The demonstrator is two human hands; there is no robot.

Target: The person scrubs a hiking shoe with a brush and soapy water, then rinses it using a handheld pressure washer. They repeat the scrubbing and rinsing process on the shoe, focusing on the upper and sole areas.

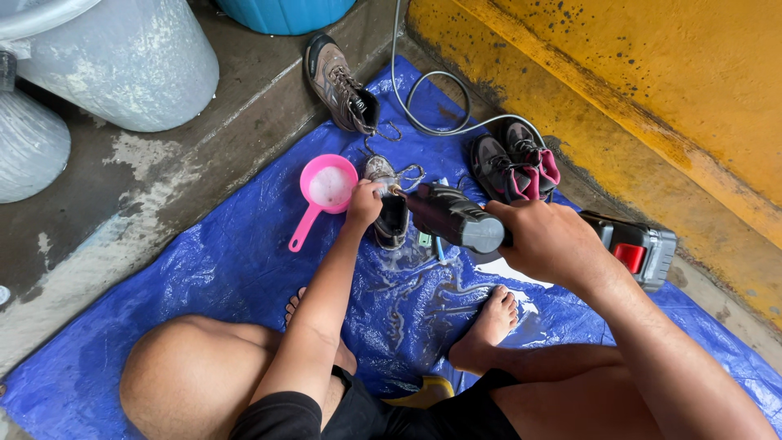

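Blue tarp (220, 269): crinkled plastic sheet, wet, foam streaks mid-sheet; spread over a concrete floor (122, 220) beside a yellow wall (652, 90).
Head view, hidden: drill tip is masked by the shoe and left hand, so the bit or brush type can't be made out. Small green-blue object under the drill barely shows, can't identify it.
Cut off: white drum (122, 65) and a second white container (28, 138) at top left, blue tub (285, 15) at top edge; contents not visible.
Left hand (364, 204): clamped on the upper rim of a grey shoe (389, 204), which stands on the tarp in the centre, just right of the scoop.
Right hand (550, 240): wrapped tight round the grip of a black cordless drill (456, 218), nose pointing at the shoe opening; red and black battery pack (639, 248) sticks out behind the hand.
Pink scoop (326, 191): round plastic, long handle, holds white suds.
Other shoes: brown laced shoe (340, 81) lying on the concrete step edge; dark pair with pink lining (517, 163) near the wall.
Grey hose (440, 106): loops from top edge to the dark pair.
Bare foot (489, 326): resting on wet tarp.
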